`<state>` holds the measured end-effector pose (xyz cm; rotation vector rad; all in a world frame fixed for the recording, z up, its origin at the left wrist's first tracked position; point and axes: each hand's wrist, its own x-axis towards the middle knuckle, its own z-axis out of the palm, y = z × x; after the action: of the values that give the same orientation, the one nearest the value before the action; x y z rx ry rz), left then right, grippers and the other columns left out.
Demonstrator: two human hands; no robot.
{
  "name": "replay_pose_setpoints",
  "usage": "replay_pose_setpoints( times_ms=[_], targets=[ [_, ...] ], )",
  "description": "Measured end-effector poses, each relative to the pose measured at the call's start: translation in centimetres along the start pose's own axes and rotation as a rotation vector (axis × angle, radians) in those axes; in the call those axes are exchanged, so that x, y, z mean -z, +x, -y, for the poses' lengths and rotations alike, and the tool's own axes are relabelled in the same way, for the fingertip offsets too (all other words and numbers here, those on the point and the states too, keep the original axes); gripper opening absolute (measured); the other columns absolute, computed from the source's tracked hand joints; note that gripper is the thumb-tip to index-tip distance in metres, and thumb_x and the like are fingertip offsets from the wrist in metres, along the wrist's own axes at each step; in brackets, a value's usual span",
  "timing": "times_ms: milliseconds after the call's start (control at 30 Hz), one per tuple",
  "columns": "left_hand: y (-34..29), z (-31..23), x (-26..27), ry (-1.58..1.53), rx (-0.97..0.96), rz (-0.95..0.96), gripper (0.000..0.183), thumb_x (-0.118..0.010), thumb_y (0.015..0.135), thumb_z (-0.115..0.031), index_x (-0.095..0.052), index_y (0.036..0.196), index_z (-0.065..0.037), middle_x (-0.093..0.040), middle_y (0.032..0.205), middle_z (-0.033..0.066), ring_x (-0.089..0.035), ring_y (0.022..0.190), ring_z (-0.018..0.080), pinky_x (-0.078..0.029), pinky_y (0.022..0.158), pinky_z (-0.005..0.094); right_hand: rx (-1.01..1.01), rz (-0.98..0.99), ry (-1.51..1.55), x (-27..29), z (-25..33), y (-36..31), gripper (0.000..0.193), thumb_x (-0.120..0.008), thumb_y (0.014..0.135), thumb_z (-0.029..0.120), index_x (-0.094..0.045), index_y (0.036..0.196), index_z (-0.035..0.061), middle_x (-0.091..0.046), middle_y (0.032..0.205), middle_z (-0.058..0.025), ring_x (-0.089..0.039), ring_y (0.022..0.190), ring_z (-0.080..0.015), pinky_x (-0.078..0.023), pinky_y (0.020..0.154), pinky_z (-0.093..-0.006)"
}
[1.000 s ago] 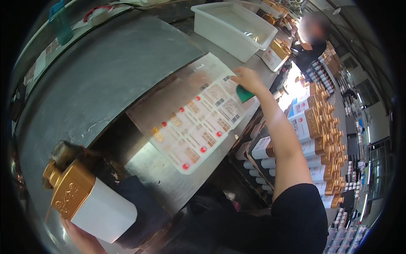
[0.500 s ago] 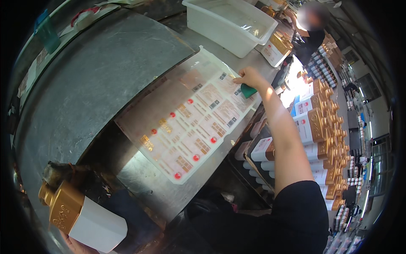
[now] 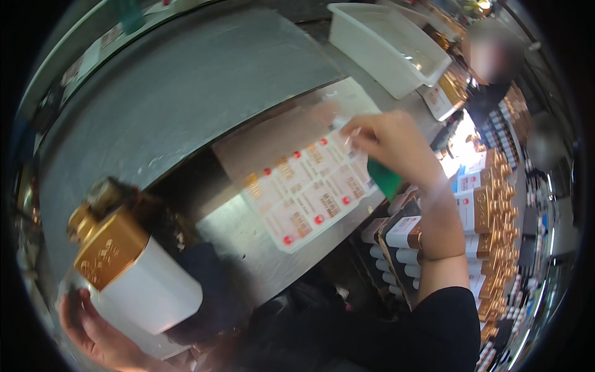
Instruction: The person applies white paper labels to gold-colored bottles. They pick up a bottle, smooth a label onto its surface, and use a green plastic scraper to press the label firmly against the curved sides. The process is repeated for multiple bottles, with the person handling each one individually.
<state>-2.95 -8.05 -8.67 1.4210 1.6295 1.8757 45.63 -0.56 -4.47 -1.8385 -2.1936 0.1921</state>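
At the lower left lies a white bottle (image 3: 152, 285) with a gold shoulder and cap, tilted beside a dark, worn block (image 3: 111, 195). My left hand (image 3: 102, 338) is right against its near side, fingers apart and loosely bent, not wrapped round it. A green scraper (image 3: 384, 178) hangs from my right hand (image 3: 393, 146), whose fingers are closed over the far right part of a clear label sheet (image 3: 310, 198). That sheet carries red dots, gold marks and small print. Blur hides whether the fingertips also pinch a label.
A white plastic tub (image 3: 384, 53) stands at the back, with another gold-and-white bottle (image 3: 443, 96) beside it. Many more bottles (image 3: 477, 211) are stacked at the right. Beyond the tub is a co-worker (image 3: 493, 74). The grey metal table (image 3: 186, 93) spreads across the left.
The view has shifted. My left hand has come further into sight, away from the bottle's edge. My right hand has lifted and turned, bringing the green scraper off the sheet's right edge.
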Motion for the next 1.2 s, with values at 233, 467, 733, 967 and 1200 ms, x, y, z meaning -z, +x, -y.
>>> replay_pose_setpoints(
  times_ms=[233, 467, 733, 967, 1200],
  targets=[
    [-1.7, -10.1, -8.9, -0.026, -0.09, 1.153, 0.062, -0.083, 0.07, -0.022, -0.058, 0.124, -0.004, -0.064, 0.109, 0.0129, -0.06, 0.085, 0.0227, -0.049, 0.074, 0.0319, 0.685, 0.462, 0.239, 2.9, 16.5, -0.8, 0.023, -0.074, 0.077, 0.023, -0.065, 0.096, 0.0134, -0.065, 0.063, -0.0039, -0.062, 0.053, -0.0223, -0.048, 0.049, -0.0308],
    [-3.3, -9.0, -3.1, -0.331, 0.295, 0.985, 0.043, -0.072, 0.079, 0.0, -0.066, 0.121, -0.009, -0.067, 0.092, 0.0079, -0.064, 0.077, 0.0136, -0.05, 0.075, 0.025, 0.267, 0.372, 1.156, -1.1, 18.6, -0.6, 0.063, -0.073, 0.073, 0.053, -0.066, 0.115, 0.007, -0.069, 0.084, -0.0037, -0.063, 0.076, -0.01, -0.043, 0.061, -0.0229],
    [-3.7, -5.1, -1.6, 0.008, -0.033, 0.474, 0.057, -0.073, 0.083, -0.032, -0.057, 0.133, -0.011, -0.064, 0.113, 0.0115, -0.055, 0.117, 0.0292, -0.036, 0.105, 0.0438, 0.369, -0.244, 0.635, -3.8, 22.5, -3.1, 0.008, -0.073, 0.081, 0.006, -0.066, 0.085, 0.0038, -0.066, 0.076, -0.0055, -0.064, 0.062, -0.0129, -0.047, 0.055, -0.0253],
    [-5.0, -0.8, 0.4, 0.185, -0.531, 0.754, 0.042, -0.069, 0.078, -0.012, -0.067, 0.119, -0.018, -0.067, 0.099, 0.0069, -0.048, 0.128, 0.0309, -0.005, 0.115, 0.059, 0.383, -0.098, 0.526, -0.5, 24.3, -2.9, 0.006, -0.07, 0.078, -0.003, -0.07, 0.084, -0.0025, -0.067, 0.071, -0.0095, -0.065, 0.061, -0.0117, -0.047, 0.053, -0.0202],
    [-3.5, -1.5, -1.0, -0.511, 0.261, 0.356, 0.089, -0.057, 0.082, -0.068, -0.041, 0.14, -0.002, -0.041, 0.142, 0.018, -0.035, 0.136, 0.0289, -0.025, 0.114, 0.047, 0.101, 0.259, 1.038, -5.2, 26.2, 0.5, 0.012, -0.065, 0.083, -0.001, -0.07, 0.093, -0.0038, -0.066, 0.07, -0.0064, -0.061, 0.055, -0.0081, -0.044, 0.048, -0.0183]
  ],
)
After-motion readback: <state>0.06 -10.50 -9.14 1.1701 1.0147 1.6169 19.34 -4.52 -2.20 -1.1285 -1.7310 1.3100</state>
